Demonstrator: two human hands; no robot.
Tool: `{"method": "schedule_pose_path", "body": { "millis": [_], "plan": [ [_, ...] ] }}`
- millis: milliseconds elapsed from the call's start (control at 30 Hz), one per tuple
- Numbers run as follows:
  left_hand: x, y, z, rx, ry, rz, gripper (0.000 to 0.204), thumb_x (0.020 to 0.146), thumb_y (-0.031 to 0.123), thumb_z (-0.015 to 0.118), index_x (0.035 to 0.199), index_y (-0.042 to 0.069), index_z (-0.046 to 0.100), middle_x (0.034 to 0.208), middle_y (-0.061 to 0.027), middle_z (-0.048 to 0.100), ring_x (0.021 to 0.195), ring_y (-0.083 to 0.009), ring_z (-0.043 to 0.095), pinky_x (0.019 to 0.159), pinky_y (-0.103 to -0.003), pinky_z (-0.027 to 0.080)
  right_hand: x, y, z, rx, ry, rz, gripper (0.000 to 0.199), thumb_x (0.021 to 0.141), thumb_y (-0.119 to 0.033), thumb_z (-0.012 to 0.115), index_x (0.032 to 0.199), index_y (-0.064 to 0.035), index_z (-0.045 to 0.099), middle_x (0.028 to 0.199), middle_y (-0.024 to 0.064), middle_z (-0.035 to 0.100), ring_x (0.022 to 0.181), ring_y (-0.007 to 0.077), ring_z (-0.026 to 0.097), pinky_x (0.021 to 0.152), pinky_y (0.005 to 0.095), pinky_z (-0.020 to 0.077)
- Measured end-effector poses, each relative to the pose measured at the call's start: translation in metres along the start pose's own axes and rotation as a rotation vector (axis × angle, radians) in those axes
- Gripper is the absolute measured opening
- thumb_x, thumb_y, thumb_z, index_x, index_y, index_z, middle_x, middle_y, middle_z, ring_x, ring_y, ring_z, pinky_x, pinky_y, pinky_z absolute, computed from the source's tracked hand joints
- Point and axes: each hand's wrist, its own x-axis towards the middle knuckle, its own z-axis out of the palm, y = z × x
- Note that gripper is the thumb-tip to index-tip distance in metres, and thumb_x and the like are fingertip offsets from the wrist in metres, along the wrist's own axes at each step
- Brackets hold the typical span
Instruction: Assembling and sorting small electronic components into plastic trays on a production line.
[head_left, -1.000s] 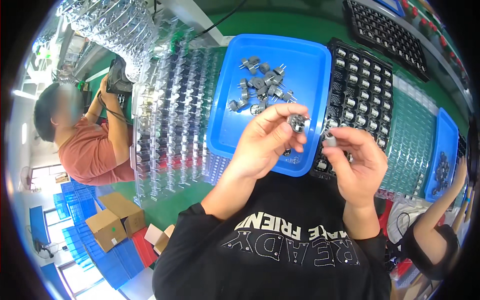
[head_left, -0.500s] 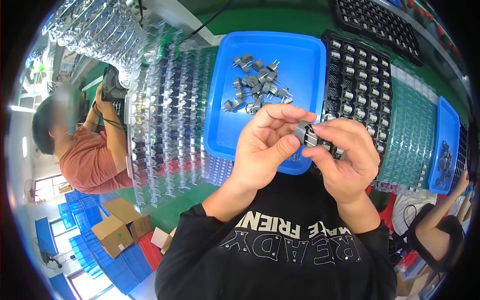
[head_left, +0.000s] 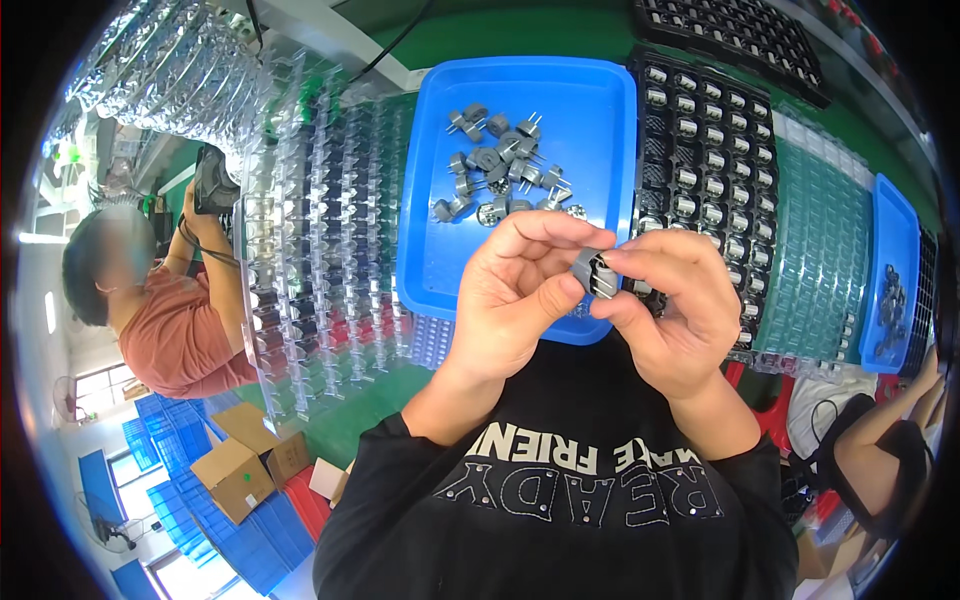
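A small round grey plastic part with metal pins point(head_left: 584, 268), like a plug insert, is held between both hands above the near edge of a blue tray point(head_left: 425, 240). My left hand point(head_left: 520, 290) grips its grey body between thumb and fingers. My right hand point(head_left: 685, 300) pinches the pin side with thumb and forefinger, and the fingertips hide some of the part. In the tray lie several similar grey pinned parts point(head_left: 487, 160), loosely heaped and pointing different ways.
Right of the tray stands a black compartment tray point(head_left: 685, 148) filled with silvery pieces, then clear plastic trays point(head_left: 815, 250) and another blue tray point(head_left: 880, 335). Stacked clear trays point(head_left: 320, 230) stand at left, near a seated person point(head_left: 185, 335). Another person's arm point(head_left: 880, 450) shows at right.
Both hands and the held part have shifted slightly left in the picture, and the part looks slightly turned. The whole scene has moved a little with the head. Both hands keep their grip.
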Motion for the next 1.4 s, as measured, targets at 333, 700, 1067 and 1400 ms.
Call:
{"method": "schedule_pose_path", "body": {
  "millis": [333, 700, 1067, 1400],
  "plan": [
    [-0.01, -0.015, 0.004, 0.33, -0.001, 0.267, 0.03, 0.091, -0.014, 0.059, 0.12, -0.004, 0.056, 0.126, -0.0206, 0.061, 0.121, -0.0362, 0.062, 0.098, -0.042, 0.056, -0.013, 0.001, -0.004, -0.047, -0.031, 0.101, 0.02, 0.072, -0.002, 0.083, 0.087, -0.0018, 0.07, 0.088, 0.012, 0.067, 0.08, 0.0224, 0.065, 0.069, 0.0304, 0.0508],
    [-0.028, -0.01, 0.003, 1.569, -0.114, -0.159, 0.042, 0.076, 0.007, 0.081, 0.116, 0.007, 0.069, 0.117, -0.0127, 0.065, 0.11, -0.0332, 0.061, 0.097, -0.045, 0.049, 0.056, 0.093, -0.071, -0.863, -0.262, 0.187, 0.002, 0.085, -0.006, 0.067, 0.087, -0.006, 0.066, 0.089, 0.0121, 0.065, 0.083, 0.0331, 0.067, 0.072, 0.0435, 0.0549],
    [-0.018, -0.008, -0.034, 1.307, 0.066, -0.166, 0.027, 0.08, -0.004, 0.074, 0.106, 0.003, 0.072, 0.107, -0.0121, 0.067, 0.094, -0.0246, 0.067, 0.081, -0.034, 0.055, 0.01, 0.042, -0.147, -0.706, -0.2, 0.417, 0.024, 0.082, -0.012, 0.076, 0.104, -0.0027, 0.072, 0.105, 0.0145, 0.072, 0.091, 0.032, 0.071, 0.081, 0.042, 0.0566],
    [0.004, -0.018, -0.028, 0.626, 0.111, -0.226, 0.041, 0.085, -0.005, 0.073, 0.124, 0.003, 0.066, 0.125, -0.0096, 0.066, 0.108, -0.0166, 0.065, 0.092, -0.03, 0.053, -0.148, 0.017, -0.316, -0.916, 0.092, 1.029, 0.023, 0.083, -0.008, 0.077, 0.079, -0.0056, 0.054, 0.07, -0.0033, 0.047, 0.067, 0.0092, 0.044, 0.059, 0.0287, 0.0383]
  ]
}}
